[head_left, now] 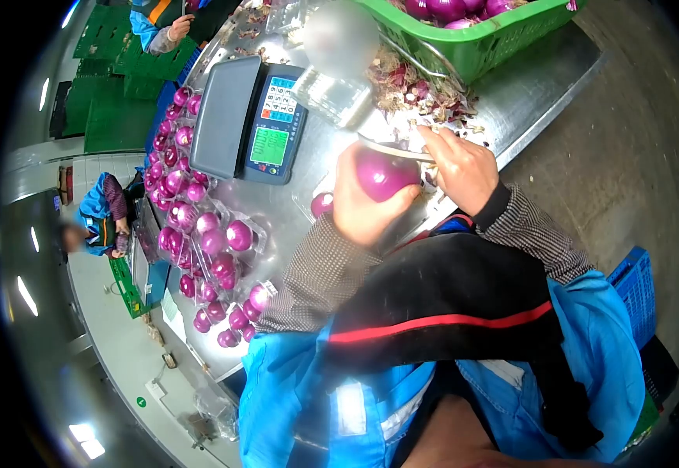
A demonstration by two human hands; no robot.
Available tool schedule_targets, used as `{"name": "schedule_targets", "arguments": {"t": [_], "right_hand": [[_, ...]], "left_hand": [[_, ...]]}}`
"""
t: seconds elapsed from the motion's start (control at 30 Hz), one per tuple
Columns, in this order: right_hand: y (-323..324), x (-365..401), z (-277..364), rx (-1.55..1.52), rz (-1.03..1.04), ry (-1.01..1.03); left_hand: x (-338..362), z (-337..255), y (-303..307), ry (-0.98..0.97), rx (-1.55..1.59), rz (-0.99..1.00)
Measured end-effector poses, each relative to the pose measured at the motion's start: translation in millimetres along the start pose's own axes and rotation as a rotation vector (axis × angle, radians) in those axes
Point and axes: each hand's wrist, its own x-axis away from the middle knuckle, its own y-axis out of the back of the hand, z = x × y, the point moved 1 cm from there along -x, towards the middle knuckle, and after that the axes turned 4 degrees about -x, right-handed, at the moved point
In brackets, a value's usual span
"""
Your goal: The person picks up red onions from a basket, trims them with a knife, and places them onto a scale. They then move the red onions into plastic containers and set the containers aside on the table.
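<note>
My left hand [356,204] is wrapped round a large peeled purple onion [386,173], low over the metal table. My right hand [461,165] is closed on a thin curved tool, perhaps a knife [394,150], whose blade lies along the top of the onion. Beneath and beyond my hands lie loose onion skins [413,90]. Another onion [321,204] in a clear tray sits left of my left wrist. A clear plastic tray [333,95] stands past the onion.
A scale [239,118] with a lit display stands ahead left. Packed onions [199,226] cover the table's left side. A green basket [487,43] of onions is at the far right edge. One co-worker [104,214] is beyond the table; another's hand [179,28] shows at the top.
</note>
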Motion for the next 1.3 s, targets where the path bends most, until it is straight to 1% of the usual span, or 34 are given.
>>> {"name": "schedule_targets", "arguments": {"t": [0.07,0.1,0.13,0.2,0.23,0.33,0.37,0.43,0.47,0.5,0.53,0.57,0.6,0.63,0.67,0.73,0.77,0.8,0.83,0.87,0.93,0.97,1.0,1.03,1.07,1.1,1.13,1.2,1.27,1.3], "right_hand": [[-2.6,5.5,-11.8,-0.043,0.019,-0.008],[-4.3,10.4,-15.1,-0.140,0.000,-0.020],[-2.8,9.2,-11.5,-0.275,0.024,-0.077],[5.3,-1.6,-2.7,-0.539,0.057,-0.187],[10.0,-11.2,3.7,-0.640,0.069,-0.167],[14.3,-32.5,13.4,-0.595,0.157,-0.127],[4.2,-33.5,4.1,-0.541,0.219,-0.079],[-8.0,-33.4,-11.0,-0.667,0.398,-0.130],[-15.3,-31.8,-13.7,-0.731,0.491,-0.156],[-22.6,-28.7,-9.8,-0.867,0.389,-0.126],[-22.4,-27.1,-6.0,-0.820,0.392,-0.129],[-21.7,-25.0,-1.7,-0.773,0.396,-0.130],[-21.4,-22.0,3.1,-0.727,0.401,-0.131],[-21.8,-15.8,12.9,-0.672,0.357,0.089],[-18.8,-8.4,31.1,-0.652,0.425,0.100],[-12.2,-5.6,44.5,-0.711,0.428,0.099],[-17.9,-9.3,31.5,-0.738,0.407,0.056],[-19.6,-16.1,17.0,-0.755,0.415,-0.168],[-15.4,-21.3,5.5,-0.448,0.348,-0.234],[-15.0,-23.9,-2.2,-0.330,0.109,-0.045],[-16.5,-27.8,-9.9,-0.389,0.409,-0.268],[-31.9,-23.7,-13.8,-0.712,0.509,-0.413],[-46.9,-19.1,-19.5,-0.942,0.664,-0.537],[-57.9,-18.0,-18.9,-1.135,0.812,-0.697],[-64.4,-13.0,-15.6,-1.336,0.809,-0.773],[-67.3,-12.6,-17.1,-1.368,0.833,-0.763],[-66.8,-15.0,-13.7,-1.404,0.854,-0.758],[-70.2,-20.3,-2.7,-1.368,0.799,-0.676],[-77.9,-26.5,4.7,-1.255,0.741,-0.555],[-86.3,-30.2,5.7,-1.163,0.708,-0.476]], "left_hand": [[-2.3,5.8,6.3,-0.019,0.013,-0.075],[-3.9,6.0,11.9,-0.044,-0.087,-0.121],[-5.2,4.9,16.8,0.018,-0.180,-0.119],[-6.1,9.9,17.2,-0.054,-0.304,-0.089],[-6.7,9.4,16.8,-0.096,-0.370,-0.080],[-6.1,-12.0,9.0,-0.212,-0.546,-0.061],[-5.9,-15.2,7.5,-0.235,-0.574,-0.047],[-3.1,-14.1,9.1,-0.264,-0.597,-0.031],[-0.6,-10.5,9.2,-0.231,-0.595,-0.038],[1.6,-6.2,8.1,-0.198,-0.594,-0.047],[2.9,-2.8,7.6,-0.167,-0.591,-0.058],[4.1,-1.2,8.1,-0.249,-0.622,-0.078],[4.9,3.1,7.1,-0.221,-0.655,-0.089],[6.9,8.3,4.2,-0.188,-0.688,-0.099],[9.5,12.0,3.0,-0.153,-0.719,-0.109],[10.8,14.2,5.1,-0.076,-0.648,-0.094],[13.3,16.9,4.1,-0.040,-0.599,-0.099],[17.7,20.6,4.0,0.000,-0.549,-0.106],[22.2,26.3,6.9,0.049,-0.510,-0.107],[26.4,31.8,7.6,0.086,-0.420,-0.112],[33.8,39.6,6.8,0.151,-0.241,-0.118],[35.5,35.2,4.7,0.133,-0.137,-0.097],[39.4,40.2,-3.4,0.199,-0.007,-0.083],[43.6,38.6,-8.3,0.154,-0.075,-0.121],[47.1,38.1,-9.3,0.110,-0.146,-0.161],[50.1,52.1,-5.2,0.106,-0.007,-0.126],[54.7,63.3,3.7,0.148,-0.130,-0.191],[63.8,85.2,29.1,0.229,-0.376,-0.308],[65.3,119.4,66.2,0.317,-0.726,-0.399],[71.0,132.7,70.7,0.320,-0.865,-0.375]]}}
